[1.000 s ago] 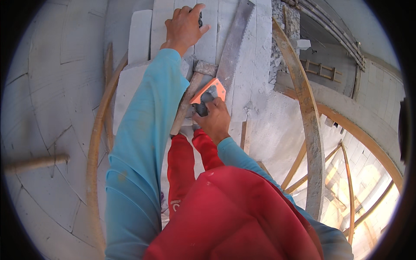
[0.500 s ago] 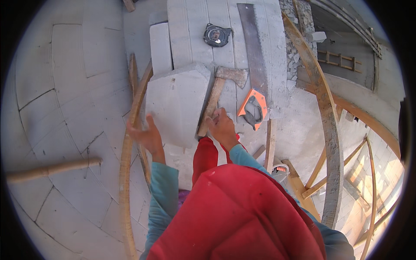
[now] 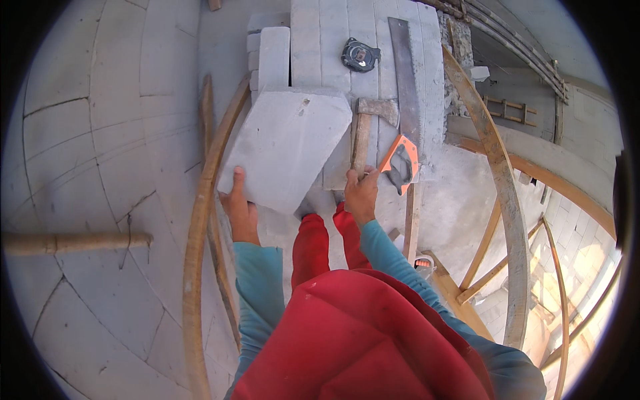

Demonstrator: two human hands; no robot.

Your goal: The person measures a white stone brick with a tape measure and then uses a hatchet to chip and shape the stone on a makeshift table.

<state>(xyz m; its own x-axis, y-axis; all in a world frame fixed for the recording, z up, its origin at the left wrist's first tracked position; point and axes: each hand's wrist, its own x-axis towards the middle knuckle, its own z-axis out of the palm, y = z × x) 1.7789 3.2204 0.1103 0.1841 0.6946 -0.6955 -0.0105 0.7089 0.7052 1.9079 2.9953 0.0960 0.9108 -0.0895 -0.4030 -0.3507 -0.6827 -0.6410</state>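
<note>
A large pale grey concrete block with cut corners lies tilted on the near left part of a stack of blocks. My left hand grips its near left corner, thumb on top and the other fingers partly hidden at the edge. To its right, my right hand is closed around the lower end of the wooden handle of a hatchet. The hatchet's worn head points away from me and rests beside a handsaw with an orange and black handle. Farther off lies a black tape measure.
The tools rest on stacked grey blocks. Curved-looking wooden poles stand at my left, and another timber at my right. A block wall fills the left side. Rubble lies beyond the stack's right edge.
My left hand has closed on the block's corner, and the block has turned. The right hand has gone from reaching over the handle to gripping its lower end. The view has shifted slightly.
</note>
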